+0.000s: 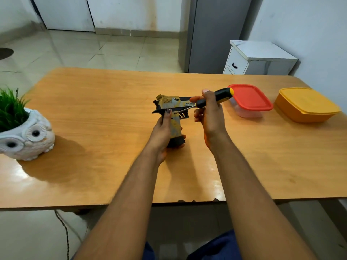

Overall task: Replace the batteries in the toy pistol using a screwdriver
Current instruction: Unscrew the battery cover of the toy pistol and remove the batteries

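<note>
Left hand (163, 132): fingers curled round the grip of the toy pistol (173, 109), thumb lying up along its side; holds it above the worktop (97, 113), barrel pointing toward the right hand.
Right hand (210, 113): fingers wrapped round the black-and-yellow handle of the screwdriver (210, 100), thumb raised on top; sits just right of the left hand, level with the pistol's body.
Screwdriver: handle slants up and away past the right hand; thin metal shaft runs down-left from it, tip at the pistol's side just above the trigger; whether it sits in a screw, cannot tell.
Toy pistol: tan and black, upright, between the two hands; grip base down at the left palm.
Beyond the right hand: clear box with a red lid (250, 100), just past the screwdriver's handle end; farther right, a yellow box (306, 105), lid on.
Well left of the left hand: white owl pot (28, 136) with green grass, on the worktop's edge.
</note>
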